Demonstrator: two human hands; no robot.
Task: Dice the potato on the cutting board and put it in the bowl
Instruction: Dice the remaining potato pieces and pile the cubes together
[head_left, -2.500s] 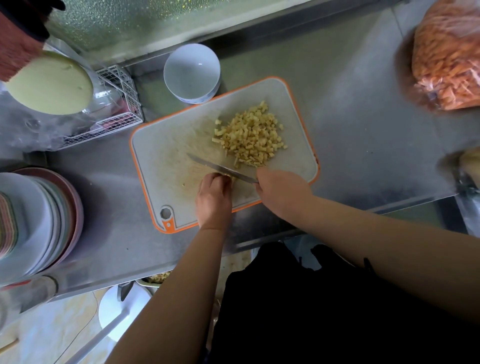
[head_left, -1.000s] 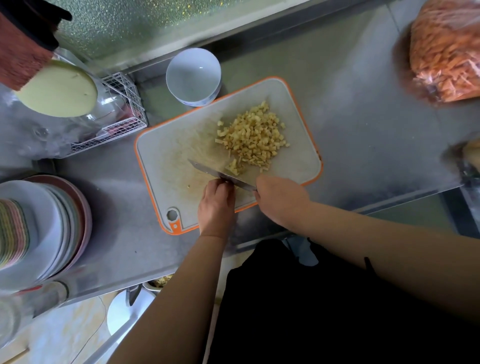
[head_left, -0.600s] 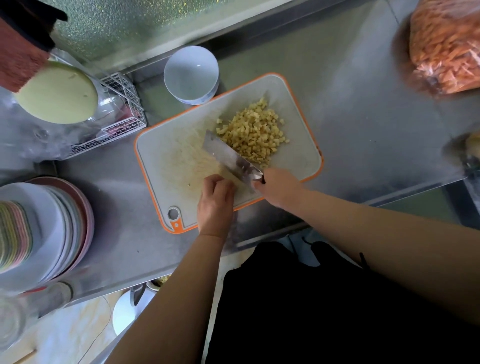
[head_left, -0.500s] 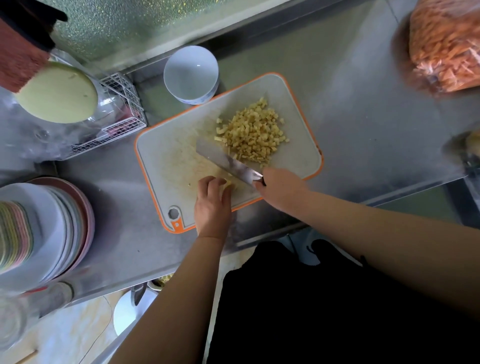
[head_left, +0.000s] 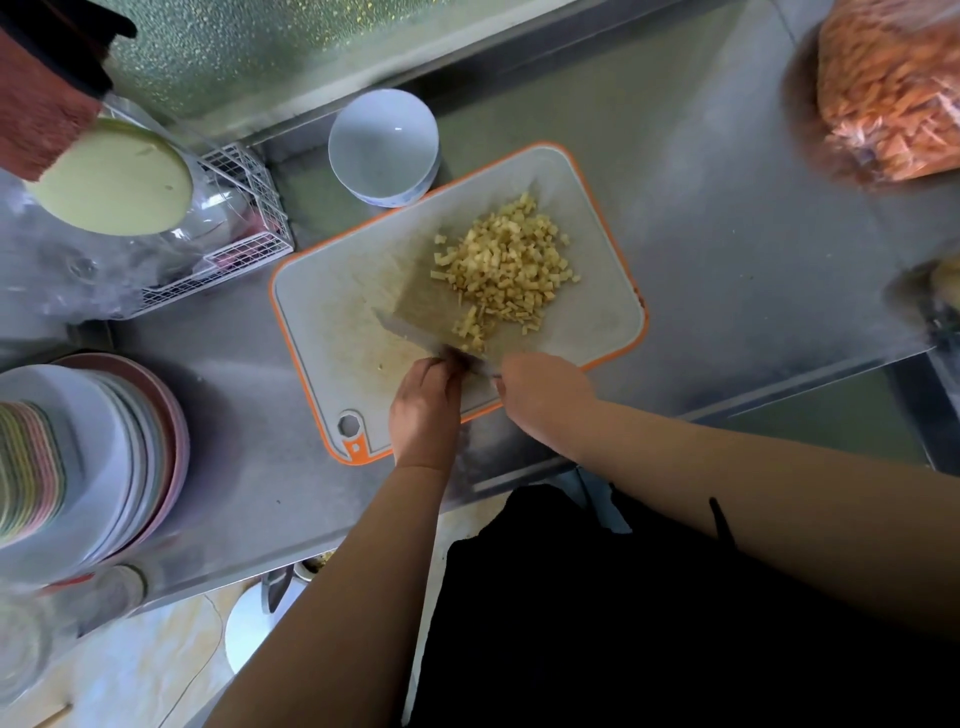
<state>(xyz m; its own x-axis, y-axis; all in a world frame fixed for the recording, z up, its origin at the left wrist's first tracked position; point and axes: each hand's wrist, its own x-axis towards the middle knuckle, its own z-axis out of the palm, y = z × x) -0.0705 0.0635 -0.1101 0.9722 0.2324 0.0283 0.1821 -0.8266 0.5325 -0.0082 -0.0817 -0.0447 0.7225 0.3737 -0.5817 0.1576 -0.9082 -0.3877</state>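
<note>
Head view, right hand (head_left: 543, 397) gripping knife (head_left: 415, 335), left hand (head_left: 423, 410) curled on cutting board (head_left: 332, 312), diced potato (head_left: 506, 267) piled

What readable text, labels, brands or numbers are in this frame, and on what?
None can be read.
Cutting board: no print; the orange tab by its hanging hole shows no legible mark.
Bowl: faint blue marks low on the outer wall, too small to read.
Knife: blade is motion-blurred, no stamp legible.
Bag of orange pieces: no label in view.
Stacked plates: coloured rims only.
</note>
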